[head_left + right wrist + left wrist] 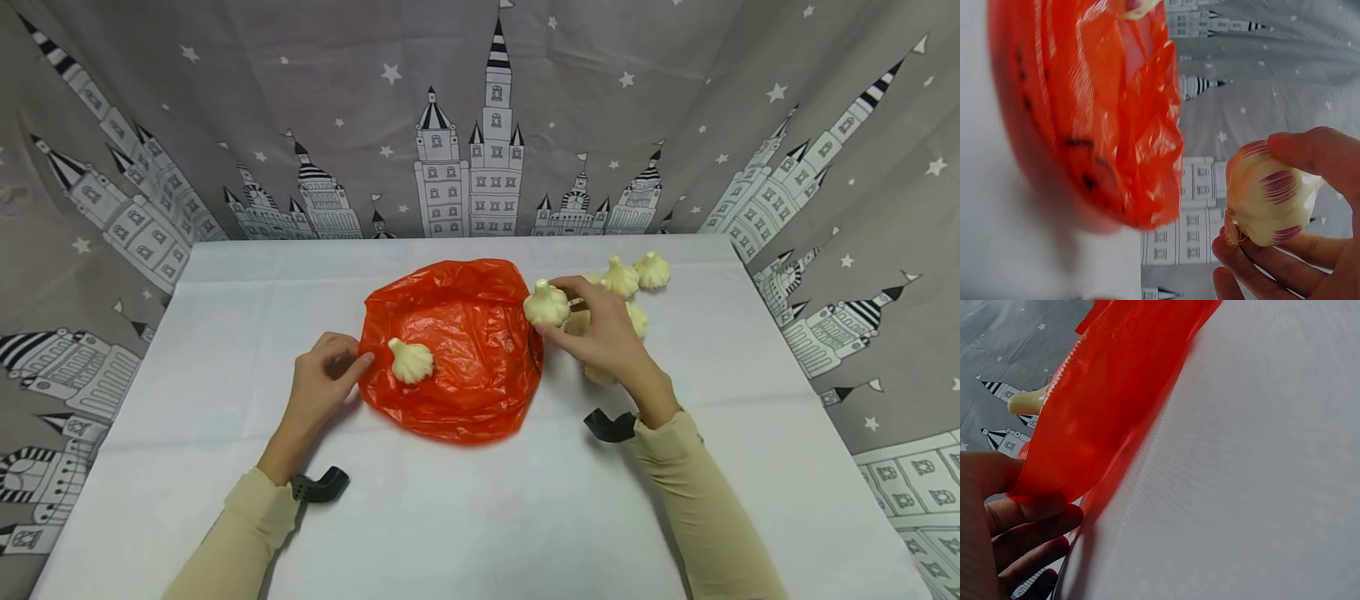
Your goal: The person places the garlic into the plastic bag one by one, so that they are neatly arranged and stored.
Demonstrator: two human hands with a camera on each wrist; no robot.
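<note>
A red plastic bag (pixel 465 392) lies spread with its mouth upward in the middle of the table. One garlic bulb (pixel 411 362) sits in its left part. My left hand (pixel 324 375) pinches the bag's left edge between thumb and fingers; the left wrist view shows the red film (pixel 1104 412) rising from those fingertips. Just over the bag's right rim, my right hand (pixel 600 329) holds another garlic bulb (pixel 546 304) between thumb and fingers. In the right wrist view this bulb (pixel 1272 194) shows purple streaks and a tuft of roots.
Several more garlic bulbs (pixel 619 277) lie grouped on the table to the right of the bag, partly hidden behind my right hand. A white cloth (pixel 480 517) covers the table. Behind it hangs a grey curtain (pixel 337 75) printed with castles and stars.
</note>
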